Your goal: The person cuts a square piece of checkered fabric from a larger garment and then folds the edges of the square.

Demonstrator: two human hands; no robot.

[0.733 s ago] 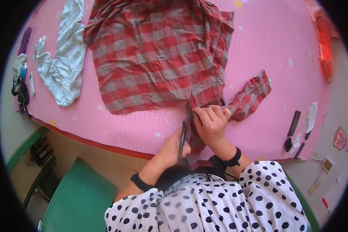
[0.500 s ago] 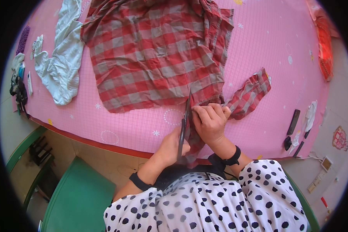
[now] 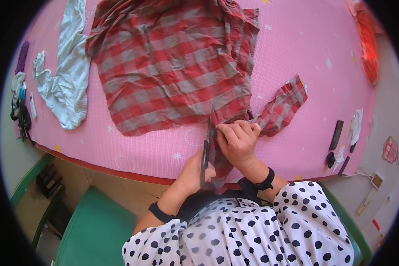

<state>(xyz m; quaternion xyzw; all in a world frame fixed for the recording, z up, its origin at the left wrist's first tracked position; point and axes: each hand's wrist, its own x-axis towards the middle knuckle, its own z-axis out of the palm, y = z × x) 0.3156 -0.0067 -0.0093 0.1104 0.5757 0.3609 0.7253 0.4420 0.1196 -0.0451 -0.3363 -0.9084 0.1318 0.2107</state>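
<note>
A red and grey checked shirt [image 3: 164,80] lies spread and wrinkled on the table, its near edge toward me. In my left hand [image 3: 191,172] is a pair of dark-handled scissors [image 3: 205,155], the fingers wrapped round the handles. The blades point away from me, up against the shirt's near edge. Just right of the blades, my right hand [image 3: 238,141] pinches the shirt's cloth. A strip of the same cloth [image 3: 222,166] hangs below it toward the table edge, between my hands. Beyond my right hand lies a checked sleeve-like piece [image 3: 283,108]; its join to the shirt is hidden.
The table has a pink patterned cover [image 3: 297,146]. A pale blue garment [image 3: 68,84] lies left of the shirt. Small dark objects, including a black bar [image 3: 336,135], are at the right, with an orange-red bag [image 3: 369,53] farther back. A green chair [image 3: 95,226] stands at lower left.
The view has shifted slightly. The scissors' blades look nearer together than before. Both hands keep their hold in nearly the same place.
</note>
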